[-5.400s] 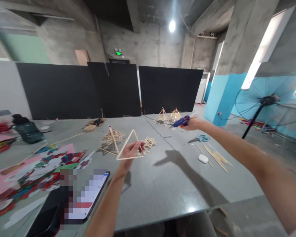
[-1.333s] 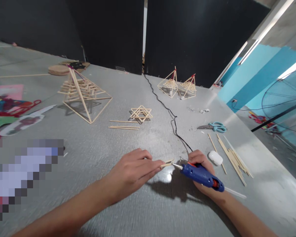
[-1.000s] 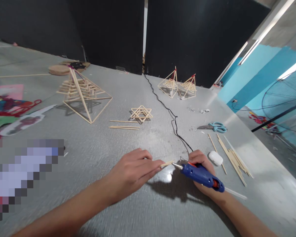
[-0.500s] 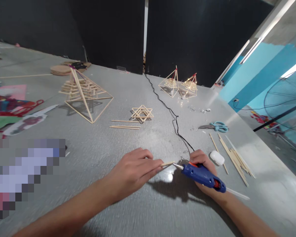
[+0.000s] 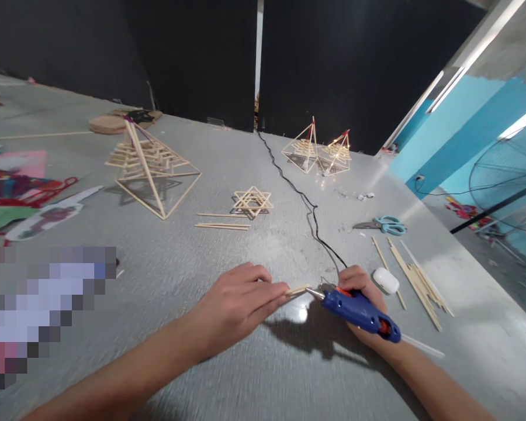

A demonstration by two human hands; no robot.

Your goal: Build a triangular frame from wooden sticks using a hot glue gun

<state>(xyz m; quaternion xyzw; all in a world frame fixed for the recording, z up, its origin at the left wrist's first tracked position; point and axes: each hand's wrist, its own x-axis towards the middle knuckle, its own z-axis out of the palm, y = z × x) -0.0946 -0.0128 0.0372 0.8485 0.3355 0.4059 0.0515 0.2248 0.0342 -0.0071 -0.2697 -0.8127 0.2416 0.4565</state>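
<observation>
Left hand (image 5: 234, 304): grip pinched closed on a wooden stick (image 5: 297, 289), low over the near surface (image 5: 263, 374).
Right hand (image 5: 358, 286): grip wrapped around the blue glue gun (image 5: 355, 309), nozzle at the stick's tip.
Risk: hot glue may reach the fingertips (image 5: 283, 290), since they sit just beside the nozzle.

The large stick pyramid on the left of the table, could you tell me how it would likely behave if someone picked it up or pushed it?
The large stick pyramid is an open frame of thin wooden sticks, so it is probably very light and would slide on the smooth grey table rather than tip, given its broad base. Its slender sticks look fragile; a squeeze could well snap them.
</observation>
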